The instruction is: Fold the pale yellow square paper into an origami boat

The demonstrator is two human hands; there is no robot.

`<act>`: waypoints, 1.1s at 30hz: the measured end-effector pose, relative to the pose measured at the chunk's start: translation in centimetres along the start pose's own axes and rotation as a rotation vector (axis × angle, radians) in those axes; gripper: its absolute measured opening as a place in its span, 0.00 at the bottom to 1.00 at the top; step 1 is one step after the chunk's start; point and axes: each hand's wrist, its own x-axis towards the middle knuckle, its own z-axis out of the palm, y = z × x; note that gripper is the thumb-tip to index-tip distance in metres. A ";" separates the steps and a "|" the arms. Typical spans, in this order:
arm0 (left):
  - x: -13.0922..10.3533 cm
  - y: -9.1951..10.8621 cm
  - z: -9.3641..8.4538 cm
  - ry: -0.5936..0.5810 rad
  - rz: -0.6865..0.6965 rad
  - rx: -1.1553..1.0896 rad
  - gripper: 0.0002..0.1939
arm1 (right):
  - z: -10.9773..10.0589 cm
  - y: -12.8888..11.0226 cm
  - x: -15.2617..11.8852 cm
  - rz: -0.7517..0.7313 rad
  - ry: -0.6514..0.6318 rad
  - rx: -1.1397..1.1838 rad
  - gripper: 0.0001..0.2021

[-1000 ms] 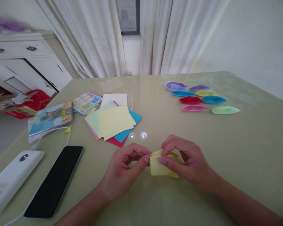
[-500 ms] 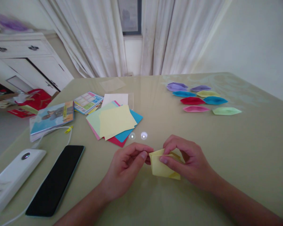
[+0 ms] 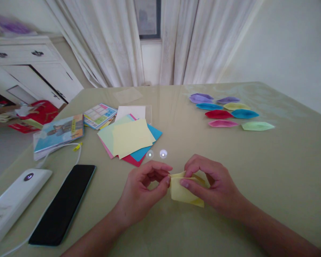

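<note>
A partly folded sheet of yellow paper is held between my hands over the near middle of the table. My right hand pinches its upper edge, thumb in front and fingers behind. At its left corner, the thumb and a fingertip of my left hand close on the paper, while the left index finger stretches out above. The paper's far side is hidden behind the right fingers. Folded paper boats in several colours lie at the back right.
Left of centre lies a fanned stack of coloured paper, with booklets and a picture book beyond. A black phone and a white power bank with a cable occupy the left side of the table.
My left index finger has lifted away from the thumb, and the thumb has shifted slightly down and right at the paper's corner. My right hand keeps its pinch, nearly still.
</note>
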 end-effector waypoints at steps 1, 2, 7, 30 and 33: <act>0.0 0.1 0.0 -0.004 -0.010 -0.003 0.08 | 0.0 0.0 0.0 0.002 0.001 0.000 0.05; 0.0 0.2 -0.1 -0.012 -0.024 -0.010 0.07 | 0.0 0.0 0.0 0.007 0.004 0.002 0.05; -0.1 0.1 -0.3 -0.082 -0.093 -0.082 0.11 | -0.1 0.3 -0.1 0.022 0.018 0.017 0.05; 0.5 0.1 -0.3 -0.020 -0.173 -0.097 0.06 | 0.0 0.0 0.1 0.002 -0.005 -0.020 0.05; 0.4 0.3 -0.3 -0.026 -0.165 -0.093 0.05 | 0.0 0.0 0.1 0.006 -0.013 -0.013 0.05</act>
